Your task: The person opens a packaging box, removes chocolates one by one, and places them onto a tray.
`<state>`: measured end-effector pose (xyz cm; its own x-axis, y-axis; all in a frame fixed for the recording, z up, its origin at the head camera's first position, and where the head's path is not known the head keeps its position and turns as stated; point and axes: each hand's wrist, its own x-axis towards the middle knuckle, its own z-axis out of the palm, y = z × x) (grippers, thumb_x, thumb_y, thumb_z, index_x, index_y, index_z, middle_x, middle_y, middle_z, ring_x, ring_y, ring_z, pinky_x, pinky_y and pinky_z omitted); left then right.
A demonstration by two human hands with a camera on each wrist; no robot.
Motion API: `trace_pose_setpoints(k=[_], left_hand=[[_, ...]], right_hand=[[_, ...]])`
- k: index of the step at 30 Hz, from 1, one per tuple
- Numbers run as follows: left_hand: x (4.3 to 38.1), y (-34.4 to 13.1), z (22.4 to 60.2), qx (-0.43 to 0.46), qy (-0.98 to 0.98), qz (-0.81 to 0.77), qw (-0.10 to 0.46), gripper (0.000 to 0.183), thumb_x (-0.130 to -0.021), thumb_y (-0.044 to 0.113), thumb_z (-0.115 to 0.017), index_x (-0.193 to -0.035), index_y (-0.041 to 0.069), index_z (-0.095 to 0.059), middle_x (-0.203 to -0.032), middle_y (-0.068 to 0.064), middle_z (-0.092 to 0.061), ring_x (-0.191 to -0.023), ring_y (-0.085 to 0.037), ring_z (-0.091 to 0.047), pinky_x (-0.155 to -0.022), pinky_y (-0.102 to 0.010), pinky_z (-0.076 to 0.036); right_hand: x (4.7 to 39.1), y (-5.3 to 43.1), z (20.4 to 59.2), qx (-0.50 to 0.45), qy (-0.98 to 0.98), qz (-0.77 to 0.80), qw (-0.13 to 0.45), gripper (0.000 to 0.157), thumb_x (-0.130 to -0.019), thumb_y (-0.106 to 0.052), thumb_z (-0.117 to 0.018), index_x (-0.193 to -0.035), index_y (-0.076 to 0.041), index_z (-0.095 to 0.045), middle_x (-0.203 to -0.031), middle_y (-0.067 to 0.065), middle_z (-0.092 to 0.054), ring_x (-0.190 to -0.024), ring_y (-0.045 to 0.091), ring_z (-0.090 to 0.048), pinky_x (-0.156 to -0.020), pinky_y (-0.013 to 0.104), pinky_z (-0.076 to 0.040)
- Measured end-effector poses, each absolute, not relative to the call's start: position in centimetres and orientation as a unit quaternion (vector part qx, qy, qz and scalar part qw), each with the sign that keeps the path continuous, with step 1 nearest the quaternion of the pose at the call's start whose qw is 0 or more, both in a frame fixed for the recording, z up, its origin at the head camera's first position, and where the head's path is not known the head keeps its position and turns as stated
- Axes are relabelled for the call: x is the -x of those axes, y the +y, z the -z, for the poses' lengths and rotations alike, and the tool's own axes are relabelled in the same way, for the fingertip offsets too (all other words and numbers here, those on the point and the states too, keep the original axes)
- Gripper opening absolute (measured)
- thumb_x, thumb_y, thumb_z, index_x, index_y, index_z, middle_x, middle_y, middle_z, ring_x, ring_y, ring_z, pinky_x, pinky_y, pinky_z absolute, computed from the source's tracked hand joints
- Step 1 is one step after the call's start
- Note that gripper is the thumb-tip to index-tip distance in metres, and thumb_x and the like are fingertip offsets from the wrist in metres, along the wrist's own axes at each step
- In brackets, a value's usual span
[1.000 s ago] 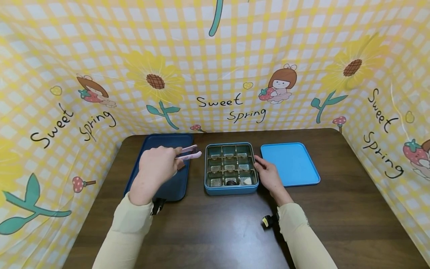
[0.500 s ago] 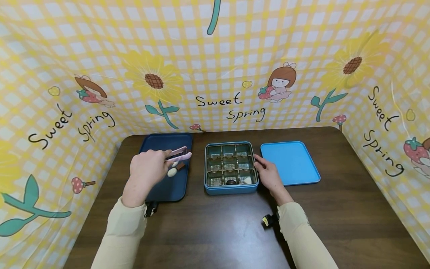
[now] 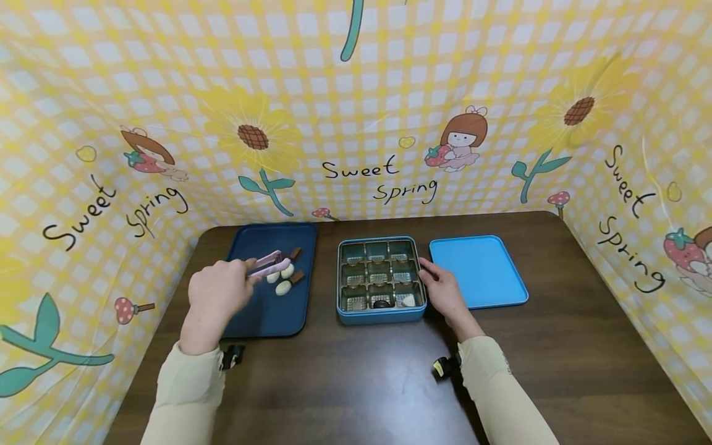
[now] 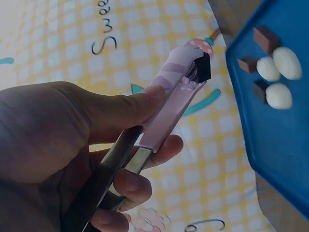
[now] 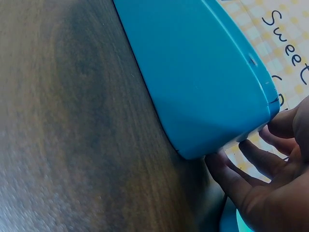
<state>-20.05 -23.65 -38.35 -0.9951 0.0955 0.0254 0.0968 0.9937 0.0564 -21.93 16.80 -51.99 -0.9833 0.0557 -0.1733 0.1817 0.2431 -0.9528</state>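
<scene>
My left hand [image 3: 219, 296] grips a pair of tongs [image 4: 159, 106] with pink tips, thumb on one arm and fingers round the other. A dark cube-shaped piece [image 4: 203, 67], like chocolate, shows between the tips in the left wrist view. The tongs are over the right part of a dark blue tray [image 3: 272, 321], near white egg-shaped pieces [image 3: 283, 288] and brown chocolate blocks [image 3: 297, 277]. My right hand [image 3: 443, 289] touches the right side of a blue box [image 3: 381, 316] with its fingertips. Inside the box, a dark piece [image 3: 381, 304] and a white piece [image 3: 408, 300] occupy front compartments.
Right of the box lies a light blue lid [image 3: 478, 272], just beyond my right hand. Everything stands on a dark wooden table [image 3: 345, 383]. A yellow checked cloth [image 3: 356, 111] hangs around its back and sides.
My left hand has drawn the tongs leftward, from the tray's right edge back over the tray, and their tips are closer together. White pieces and brown blocks have come into view. My right hand stays put.
</scene>
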Motion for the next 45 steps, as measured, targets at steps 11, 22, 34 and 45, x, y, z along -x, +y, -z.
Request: trace_pose_setpoints(k=[11, 22, 34, 45], left_hand=[[19.1, -27.1, 40.5, -0.002, -0.998, 0.053, -0.024, 0.044, -0.098, 0.034, -0.066, -0.134, 0.009, -0.066, -0.094, -0.030, -0.069, -0.054, -0.032, -0.055, -0.044, -0.045, -0.039], [19.0, -28.2, 43.0, -0.008, -0.998, 0.051, -0.043, 0.034, -0.096, 0.033, -0.068, -0.119, 0.008, -0.072, -0.082, -0.025, -0.066, -0.057, -0.035, -0.057, -0.046, -0.048, -0.042], [19.1, -28.1, 44.6, -0.021, -0.998, 0.049, -0.041, 0.026, -0.094, 0.029, -0.069, -0.108, 0.008, -0.072, -0.078, -0.023, -0.065, -0.059, -0.037, -0.058, -0.048, -0.052, -0.043], [19.3, -27.9, 45.2, -0.018, -0.997, 0.056, -0.056, 0.038, -0.096, 0.030, -0.066, -0.127, 0.007, -0.067, -0.092, -0.031, -0.067, -0.064, -0.040, -0.060, -0.051, -0.053, -0.045]], right_hand=[[21.9, 16.7, 52.0, -0.077, 0.791, 0.605, 0.050, 0.046, -0.109, -0.021, -0.046, -0.154, -0.015, -0.044, -0.155, 0.014, -0.044, -0.141, 0.030, -0.042, -0.111, 0.050, -0.039], [21.9, 16.7, 52.1, -0.077, 0.798, 0.597, 0.043, 0.045, -0.109, -0.021, -0.047, -0.154, -0.016, -0.045, -0.155, 0.014, -0.045, -0.142, 0.030, -0.040, -0.112, 0.051, -0.038], [22.1, 16.7, 52.3, -0.083, 0.794, 0.600, 0.049, 0.046, -0.109, -0.023, -0.047, -0.154, -0.018, -0.044, -0.156, 0.013, -0.043, -0.144, 0.030, -0.038, -0.113, 0.051, -0.036], [22.0, 16.8, 52.3, -0.084, 0.791, 0.603, 0.053, 0.046, -0.109, -0.023, -0.046, -0.155, -0.017, -0.044, -0.157, 0.013, -0.042, -0.144, 0.029, -0.037, -0.113, 0.051, -0.036]])
